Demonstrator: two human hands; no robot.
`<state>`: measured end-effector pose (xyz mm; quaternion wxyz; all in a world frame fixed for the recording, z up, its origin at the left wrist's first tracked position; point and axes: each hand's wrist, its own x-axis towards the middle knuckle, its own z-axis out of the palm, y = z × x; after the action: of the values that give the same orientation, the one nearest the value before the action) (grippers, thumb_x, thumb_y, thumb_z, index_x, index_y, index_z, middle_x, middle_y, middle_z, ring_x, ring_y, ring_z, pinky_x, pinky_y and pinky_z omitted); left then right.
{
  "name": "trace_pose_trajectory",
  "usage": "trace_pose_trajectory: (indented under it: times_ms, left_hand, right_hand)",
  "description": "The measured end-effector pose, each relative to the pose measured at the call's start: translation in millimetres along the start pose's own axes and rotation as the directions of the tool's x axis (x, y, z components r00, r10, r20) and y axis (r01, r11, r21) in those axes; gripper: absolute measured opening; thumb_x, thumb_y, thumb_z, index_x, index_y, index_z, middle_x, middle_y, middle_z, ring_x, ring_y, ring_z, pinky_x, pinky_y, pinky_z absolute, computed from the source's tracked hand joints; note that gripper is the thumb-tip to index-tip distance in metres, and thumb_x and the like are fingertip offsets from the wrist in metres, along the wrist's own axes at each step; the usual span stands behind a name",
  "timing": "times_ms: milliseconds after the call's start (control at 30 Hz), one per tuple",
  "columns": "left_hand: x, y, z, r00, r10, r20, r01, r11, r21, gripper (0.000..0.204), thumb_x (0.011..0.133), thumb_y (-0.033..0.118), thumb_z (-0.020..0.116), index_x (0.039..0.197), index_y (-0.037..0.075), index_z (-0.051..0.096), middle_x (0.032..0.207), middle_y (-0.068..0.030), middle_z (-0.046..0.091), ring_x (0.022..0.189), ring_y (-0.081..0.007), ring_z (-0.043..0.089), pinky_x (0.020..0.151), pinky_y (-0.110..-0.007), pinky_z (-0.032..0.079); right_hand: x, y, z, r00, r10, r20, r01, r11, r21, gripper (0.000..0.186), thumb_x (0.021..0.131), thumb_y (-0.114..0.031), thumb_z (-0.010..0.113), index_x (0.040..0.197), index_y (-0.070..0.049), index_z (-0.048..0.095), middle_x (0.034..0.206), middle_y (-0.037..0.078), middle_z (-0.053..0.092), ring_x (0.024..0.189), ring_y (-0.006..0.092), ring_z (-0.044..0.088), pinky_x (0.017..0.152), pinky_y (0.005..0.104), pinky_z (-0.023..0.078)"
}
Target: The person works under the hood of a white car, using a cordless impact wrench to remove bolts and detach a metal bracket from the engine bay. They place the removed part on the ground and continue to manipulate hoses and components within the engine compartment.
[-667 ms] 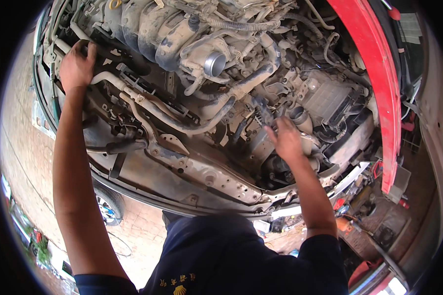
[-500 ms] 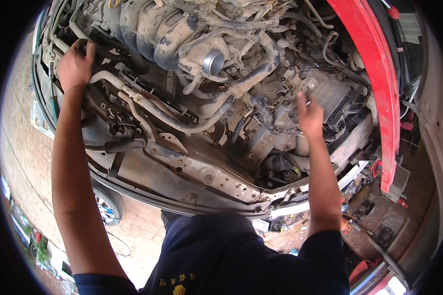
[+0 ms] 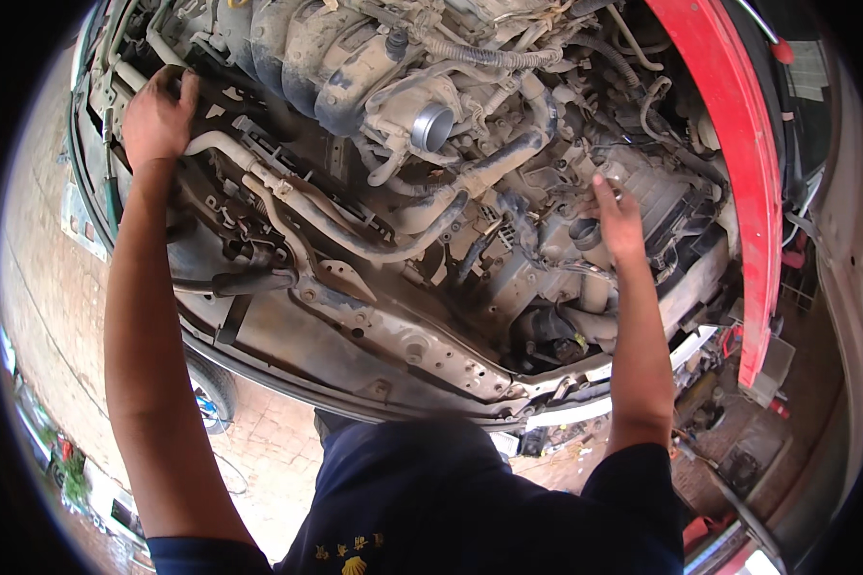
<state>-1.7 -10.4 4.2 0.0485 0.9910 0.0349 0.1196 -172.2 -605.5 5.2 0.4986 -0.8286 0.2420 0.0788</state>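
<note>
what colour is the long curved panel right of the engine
The curved panel is bright red, showing best in the head view.

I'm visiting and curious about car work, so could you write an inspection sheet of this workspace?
Surface: front metal crossbar, dusty, with holes.
Main things: dusty engine with a round, shiny opening; grey box at right.
Clutter: assorted items on the ground, lower right; too small to name.
Hands: left hand at the bay's left edge, right hand near the grey box; whether either holds anything is unclear.
Cables: dark wrapped wiring left of the right hand; corrugated tube near the top.
Surroundings: red strip along the right; paved floor and a wheel lower left.
</note>
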Motion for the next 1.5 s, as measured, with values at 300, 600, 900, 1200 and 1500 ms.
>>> trace_pose_trajectory:
  times_ms: [300,600,900,1200,1500]
  left_hand:
    - [2.9,-1.9,1.8,1.0,0.001,0.012,-0.001,1.0,-0.001,0.044,0.096,0.049,0.056,0.117,0.014,0.071,0.103,-0.0215,0.071,0.1,-0.0412,0.066,0.088,-0.048,0.052]
    - [4.8,-8.8,6.2,1.0,0.026,0.004,-0.026,1.0,0.005,0.048,0.096,0.051,0.055,0.12,0.012,0.07,0.107,-0.0221,0.071,0.103,-0.0407,0.066,0.09,-0.047,0.052]
    - [4.7,-10.5,7.3,1.0,0.013,0.018,-0.014,1.0,0.025,0.048,0.096,0.052,0.055,0.122,0.014,0.07,0.108,-0.0221,0.071,0.103,-0.0409,0.066,0.09,-0.048,0.052]
    - [4.9,-8.4,7.2,1.0,0.009,-0.005,-0.009,1.0,0.017,0.047,0.096,0.052,0.055,0.121,0.014,0.07,0.109,-0.0217,0.071,0.104,-0.0407,0.066,0.091,-0.047,0.052]
    - [2.7,-5.0,1.5,0.999,0.016,0.032,-0.016,1.0,-0.003,0.05,0.096,0.052,0.056,0.121,0.012,0.07,0.108,-0.0224,0.071,0.102,-0.0415,0.066,0.09,-0.048,0.052]
  right_hand:
    - [-86.4,38.5,35.8,0.94,-0.317,0.126,0.334,0.782,-0.526,0.037,0.102,-0.029,0.057,0.112,0.006,0.054,0.113,0.027,0.056,0.103,0.0468,0.058,0.089,0.0498,0.047]
    - [-110.8,62.5,68.0,0.929,-0.352,0.117,0.359,0.777,-0.517,0.033,0.094,-0.027,0.071,0.103,0.001,0.057,0.116,0.019,0.056,0.096,0.0427,0.062,0.08,0.0489,0.052]
    - [-112.9,59.8,68.6,0.912,-0.381,0.151,0.388,0.685,-0.616,0.041,0.09,-0.03,0.075,0.108,0.002,0.056,0.117,0.018,0.056,0.1,0.042,0.062,0.083,0.0477,0.052]
    - [-116.3,70.1,86.6,0.941,-0.328,0.086,0.292,0.652,-0.7,0.043,0.089,-0.032,0.075,0.109,0.001,0.056,0.118,0.018,0.057,0.108,0.0408,0.059,0.089,0.0461,0.052]
    - [-116.8,82.0,111.7,0.983,-0.176,0.047,0.151,0.649,-0.746,0.05,0.09,-0.03,0.072,0.119,0.003,0.049,0.133,0.02,0.045,0.114,0.0422,0.057,0.092,0.0469,0.053]
